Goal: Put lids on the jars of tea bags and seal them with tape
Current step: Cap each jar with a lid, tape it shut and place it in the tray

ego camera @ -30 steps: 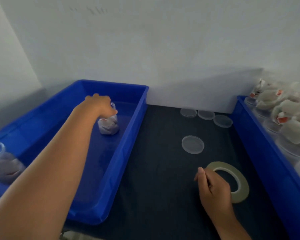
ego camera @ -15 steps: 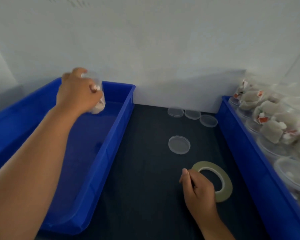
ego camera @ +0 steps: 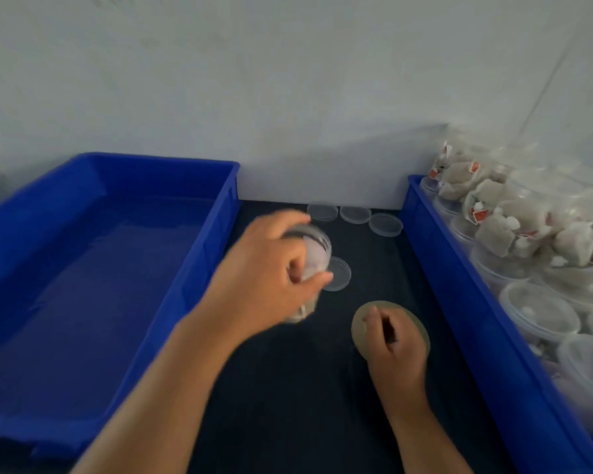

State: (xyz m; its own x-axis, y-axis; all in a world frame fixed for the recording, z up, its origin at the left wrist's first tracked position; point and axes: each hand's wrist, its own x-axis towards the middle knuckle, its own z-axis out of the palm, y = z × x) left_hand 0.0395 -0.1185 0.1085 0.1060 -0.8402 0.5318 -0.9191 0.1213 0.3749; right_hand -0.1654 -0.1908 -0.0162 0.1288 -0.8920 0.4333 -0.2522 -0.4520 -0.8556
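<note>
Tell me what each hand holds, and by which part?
The left hand grips a clear round plastic jar of tea bags around its side. The right hand rests on the flat olive tape roll; whether it grips it cannot be told.

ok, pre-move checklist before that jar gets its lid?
1. Jar held: left hand grips the jar of tea bags. Ok.
2. Jar standing on the black mat: tilted in the hand, not set down. Not ok.
3. Lid at hand: a clear lid lies on the mat right by the jar. Ok.
4. Jar mouth uncovered, bags below the rim: motion blur. Cannot tell.
5. Tape ready: right hand lies on the tape roll. Ok.
6. Free tape end found: hidden under the hand. Cannot tell.
</note>
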